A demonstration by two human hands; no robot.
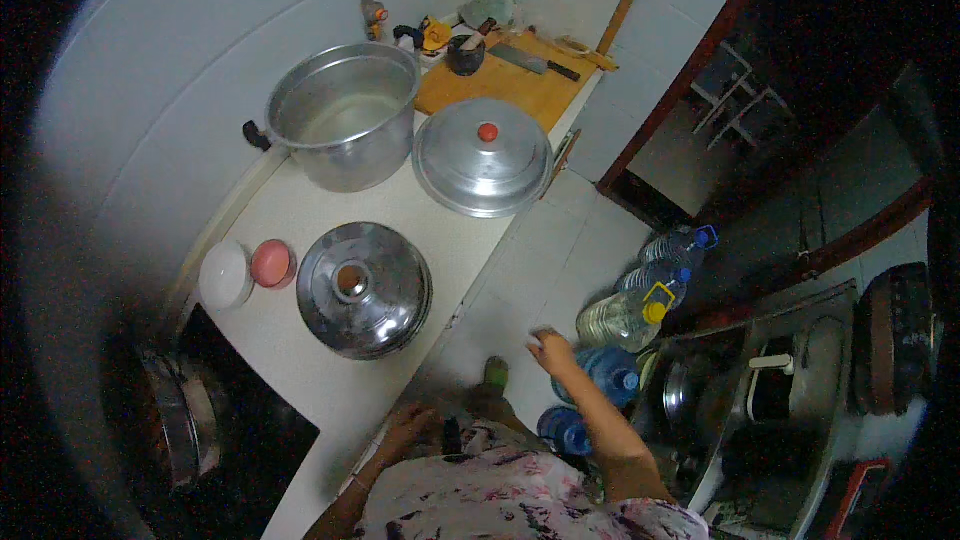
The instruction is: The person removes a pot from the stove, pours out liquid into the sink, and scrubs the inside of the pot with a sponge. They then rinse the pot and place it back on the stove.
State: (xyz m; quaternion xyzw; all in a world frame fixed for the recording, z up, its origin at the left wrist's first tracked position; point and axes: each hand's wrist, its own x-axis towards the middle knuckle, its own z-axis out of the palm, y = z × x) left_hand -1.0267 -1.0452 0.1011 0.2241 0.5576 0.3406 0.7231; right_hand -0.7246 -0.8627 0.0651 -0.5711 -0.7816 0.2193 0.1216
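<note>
My right hand (553,351) is out over the floor, near several large plastic bottles. Its fingers are bent, and blur hides whether anything is in them. Down by the counter's front edge, in shadow, is my left hand (411,420); its fingers cannot be made out. On the white counter (277,345) before me sits a round metal lid (375,277) with a brown-centred knob. Behind it stands a large aluminium pot (349,127), uncovered, with a black side handle. Beside that pot lies a domed aluminium lid (480,172) with a red knob.
A pink bowl (273,264) and a white bowl (225,274) sit by the wall. A cleaver (525,60) and a mortar (466,56) rest on a wooden board (469,96). At right are a yellow-capped bottle (615,322), a blue water jug (600,375) and a sink unit (795,382).
</note>
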